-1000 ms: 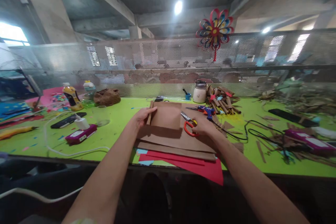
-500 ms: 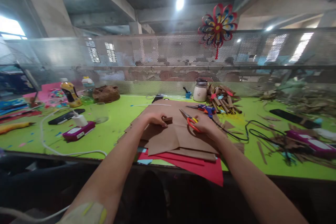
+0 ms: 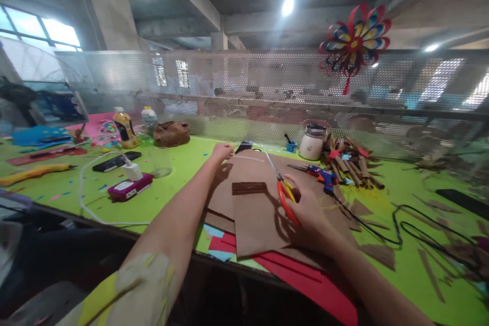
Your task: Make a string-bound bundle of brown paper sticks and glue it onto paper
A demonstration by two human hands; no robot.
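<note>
- A lime-green table (image 3: 183, 163) carries all of these; its middle is the clock's centre.
- Around the centre, brown paper sheets (image 3: 252, 224); from under them, red paper (image 3: 321, 285) comes out towards five o'clock.
- At nine, a purple block (image 3: 130, 191) with a white plug.
- At ten, a yellow bottle (image 3: 126, 131).
- Towards two, a white jar (image 3: 311, 146).
- At three, a flat black object (image 3: 464, 201).
- At four, brown scraps (image 3: 378, 254).

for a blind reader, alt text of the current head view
Orange-handled scissors in a person's right-hand grip, above brown paper on a green table; the left-hand grip is near the paper's far left edge. A glue gun lies right.
</note>
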